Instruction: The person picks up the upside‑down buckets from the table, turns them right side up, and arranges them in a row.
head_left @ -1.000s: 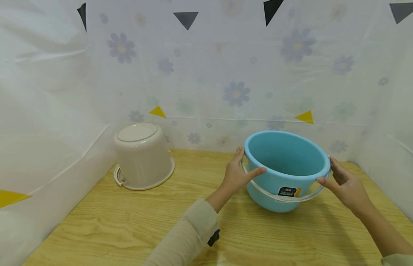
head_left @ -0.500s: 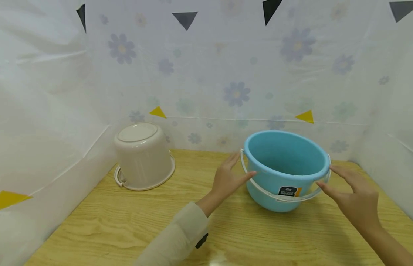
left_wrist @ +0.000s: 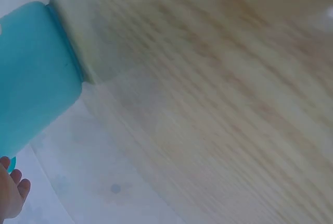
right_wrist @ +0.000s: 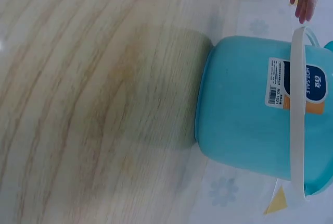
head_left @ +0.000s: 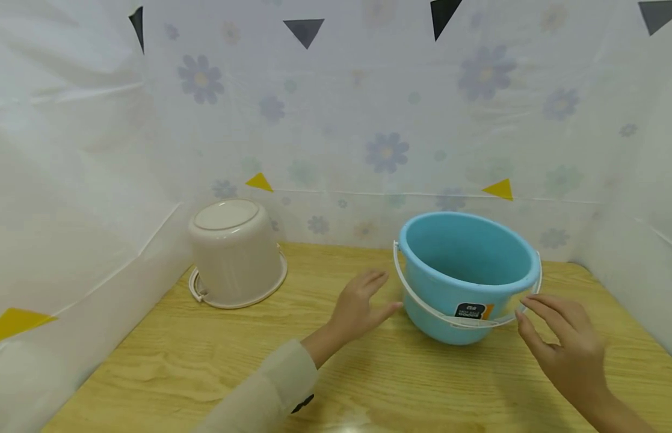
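A light blue bucket [head_left: 441, 294] stands upright on the right side of the table, its white handle [head_left: 422, 304] hanging down across the front. My left hand [head_left: 353, 305] is left of the bucket, fingers loosely bent and holding nothing. At the bucket's right side is my right hand [head_left: 568, 340], thumb and fingertips close to the handle; I cannot tell whether they touch it. The left wrist view has the bucket [left_wrist: 36, 73] and the left hand [left_wrist: 11, 193] at its left edge. In the right wrist view the bucket [right_wrist: 244, 104] shows its label.
A beige bucket [head_left: 235, 258] stands upside down at the back left of the wooden table [head_left: 206, 373]. White sheeting with flowers [head_left: 387, 151] closes off the back, with plain sheeting [head_left: 70, 180] at the left side.
Both hands have let go of the blue bucket's rim. The left hand has moved down and left, the right hand lower beside the handle. The bucket has stayed in place.
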`<control>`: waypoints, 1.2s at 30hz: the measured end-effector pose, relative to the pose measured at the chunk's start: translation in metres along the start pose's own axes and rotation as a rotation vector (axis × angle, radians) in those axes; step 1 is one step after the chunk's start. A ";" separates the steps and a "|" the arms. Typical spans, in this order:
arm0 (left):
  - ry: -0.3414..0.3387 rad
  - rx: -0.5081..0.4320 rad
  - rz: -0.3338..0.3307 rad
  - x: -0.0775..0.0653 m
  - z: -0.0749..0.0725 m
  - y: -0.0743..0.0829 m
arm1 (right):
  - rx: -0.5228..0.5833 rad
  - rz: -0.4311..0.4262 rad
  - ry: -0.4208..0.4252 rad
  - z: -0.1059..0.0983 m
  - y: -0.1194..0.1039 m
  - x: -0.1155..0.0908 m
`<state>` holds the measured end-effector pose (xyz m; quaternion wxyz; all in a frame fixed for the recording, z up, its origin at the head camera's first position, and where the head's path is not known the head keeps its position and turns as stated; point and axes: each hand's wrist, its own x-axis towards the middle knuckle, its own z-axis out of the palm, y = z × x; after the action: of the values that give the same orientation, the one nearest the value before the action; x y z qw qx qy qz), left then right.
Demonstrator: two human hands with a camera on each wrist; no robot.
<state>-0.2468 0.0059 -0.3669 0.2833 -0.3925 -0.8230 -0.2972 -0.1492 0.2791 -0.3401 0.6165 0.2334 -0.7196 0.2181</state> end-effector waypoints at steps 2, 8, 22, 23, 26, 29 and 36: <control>0.000 0.006 0.043 -0.005 -0.001 -0.002 | 0.029 -0.026 0.015 0.003 -0.004 -0.002; 0.005 0.065 0.103 -0.019 -0.003 -0.010 | 0.121 -0.079 -0.042 0.010 -0.012 -0.013; -0.026 0.184 0.123 -0.049 -0.016 -0.021 | 0.187 -0.178 -0.239 0.034 -0.033 -0.037; -0.034 0.192 0.128 -0.051 -0.017 -0.022 | 0.193 -0.188 -0.251 0.036 -0.035 -0.040; -0.063 0.214 0.134 -0.056 -0.020 -0.023 | 0.185 -0.200 -0.301 0.042 -0.040 -0.046; -0.079 0.240 0.146 -0.061 -0.023 -0.024 | 0.185 -0.189 -0.377 0.047 -0.047 -0.052; -0.215 0.359 0.083 -0.071 -0.030 -0.023 | 0.182 -0.124 -0.588 0.057 -0.060 -0.061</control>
<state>-0.2208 -0.0617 -0.4027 0.2713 -0.3988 -0.8713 -0.0903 -0.1494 0.2009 -0.4073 0.3707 0.3841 -0.8291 0.1667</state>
